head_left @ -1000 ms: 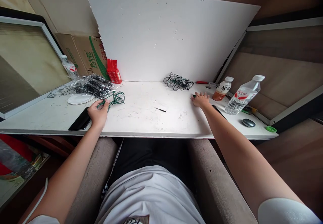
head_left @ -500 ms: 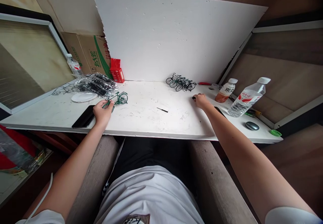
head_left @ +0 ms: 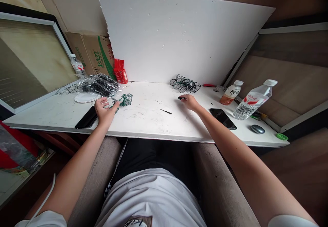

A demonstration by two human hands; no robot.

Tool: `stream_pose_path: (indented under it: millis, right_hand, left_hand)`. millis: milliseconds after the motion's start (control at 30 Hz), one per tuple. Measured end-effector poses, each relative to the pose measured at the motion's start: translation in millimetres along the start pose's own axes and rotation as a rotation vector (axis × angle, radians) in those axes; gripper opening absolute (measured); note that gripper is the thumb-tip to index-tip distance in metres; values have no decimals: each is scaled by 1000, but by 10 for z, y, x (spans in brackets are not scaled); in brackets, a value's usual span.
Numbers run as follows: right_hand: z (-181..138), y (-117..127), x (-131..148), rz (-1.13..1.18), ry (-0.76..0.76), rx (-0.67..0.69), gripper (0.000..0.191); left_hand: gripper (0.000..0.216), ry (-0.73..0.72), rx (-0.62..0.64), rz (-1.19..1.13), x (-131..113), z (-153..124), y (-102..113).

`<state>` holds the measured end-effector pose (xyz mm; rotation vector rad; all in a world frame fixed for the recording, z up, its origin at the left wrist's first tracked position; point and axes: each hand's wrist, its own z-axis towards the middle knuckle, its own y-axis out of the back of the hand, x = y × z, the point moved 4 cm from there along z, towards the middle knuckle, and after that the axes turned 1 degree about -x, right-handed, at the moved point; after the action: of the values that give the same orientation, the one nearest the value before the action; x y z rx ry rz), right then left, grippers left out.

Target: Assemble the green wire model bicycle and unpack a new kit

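Note:
My left hand (head_left: 104, 109) rests on the white table (head_left: 143, 124) and pinches the rear of a small green model bicycle (head_left: 123, 100) that stands just right of it. My right hand (head_left: 190, 102) is closed on a small dark tool (head_left: 181, 98) whose tip points left, near the table's middle. A thin black pin or screwdriver bit (head_left: 166, 111) lies loose between the two hands. Several finished model bicycles (head_left: 185, 84) stand in a cluster at the back, beyond my right hand.
A black phone (head_left: 87, 117) lies left of my left hand, another phone (head_left: 222, 118) right of my right arm. Plastic bags of parts (head_left: 98, 84), a white lid (head_left: 86, 98), a red box (head_left: 120, 71), two bottles (head_left: 253, 100), a mouse (head_left: 257, 128) and a white foam board (head_left: 179, 32) surround the work area.
My right hand has lifted the small dark tool from beside the right phone and carried it left toward the middle. The left hand stays on the green bicycle.

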<state>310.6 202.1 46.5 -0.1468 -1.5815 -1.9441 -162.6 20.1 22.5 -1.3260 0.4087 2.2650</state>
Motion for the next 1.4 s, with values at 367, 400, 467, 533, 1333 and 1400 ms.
stream_pose_path:
  millis: [367, 400, 467, 533, 1333, 1400]
  right_hand:
    - [-289, -379, 772, 356, 213, -33, 33]
    - [-317, -389, 792, 380, 217, -25, 33]
    - [-367, -402, 818, 423, 223, -15, 33]
    - [-405, -411, 828, 461, 224, -8, 34]
    - [-519, -373, 857, 643, 111, -4, 38]
    - [-537, -383, 911, 699, 127, 24, 41]
  left_hand:
    - [39, 24, 82, -31, 85, 37, -45]
    - [38, 23, 82, -37, 89, 38, -47]
    - [36, 27, 77, -40, 88, 38, -48]
    - [35, 28, 69, -31, 83, 40, -47]
    - [52, -391, -110, 39, -470, -189, 227]
    - [50, -471, -79, 45, -655, -297, 189]
